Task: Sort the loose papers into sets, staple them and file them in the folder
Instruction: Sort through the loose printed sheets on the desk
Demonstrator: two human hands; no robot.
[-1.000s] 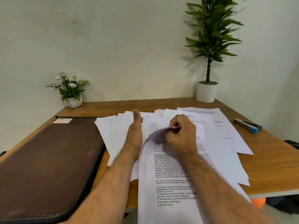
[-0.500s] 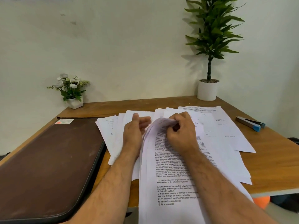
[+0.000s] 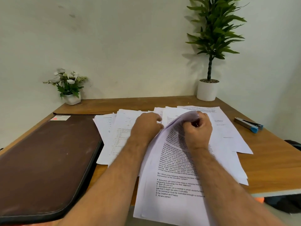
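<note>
Loose white printed papers lie fanned across the middle of the wooden desk. My right hand pinches the far end of the top printed sheet and curls it up and back towards me. My left hand rests on the papers just left of that lifted sheet, its fingers reaching under the raised edge. A closed brown leather folder lies flat on the left side of the desk. A grey stapler with a blue tip sits to the right of the papers.
A small white pot of flowers stands at the back left against the wall. A tall green plant in a white pot stands at the back right corner. The nearest sheets overhang the desk's front edge. Dark objects and something orange lie below the right edge.
My right hand has raised the sheet's far end higher, so it now curls over. My left hand went from flat on the pile to reaching under the lifted edge.
</note>
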